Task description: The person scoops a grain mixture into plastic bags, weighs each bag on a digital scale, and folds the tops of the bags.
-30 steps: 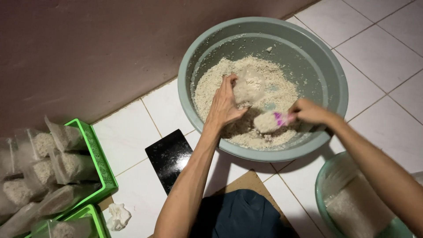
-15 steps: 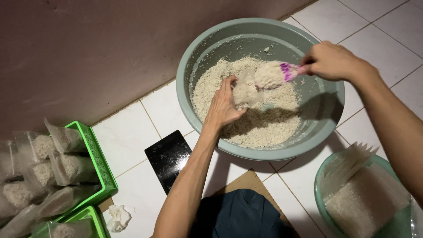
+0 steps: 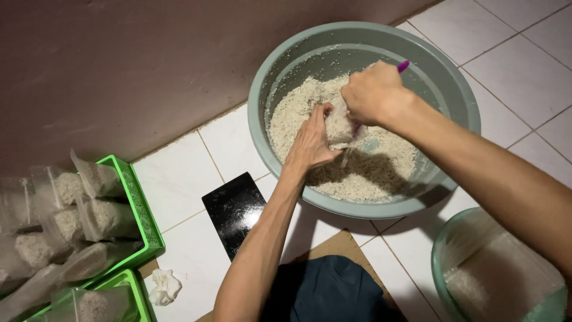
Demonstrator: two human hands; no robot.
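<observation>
My left hand (image 3: 311,143) grips a small clear bag (image 3: 338,124) w/ grain over the basin (image 3: 280,77). Right hand (image 3: 372,94) fisted round a purple scoop (image 3: 403,65), tipped at bag's mouth.

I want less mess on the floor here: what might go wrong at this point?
The left hand holds a small clear bag open over the grey basin while the right hand tips in grain with a pink-handled scoop. The narrow mouth may spill grain. The black phone lies close by, already dusted.
</observation>
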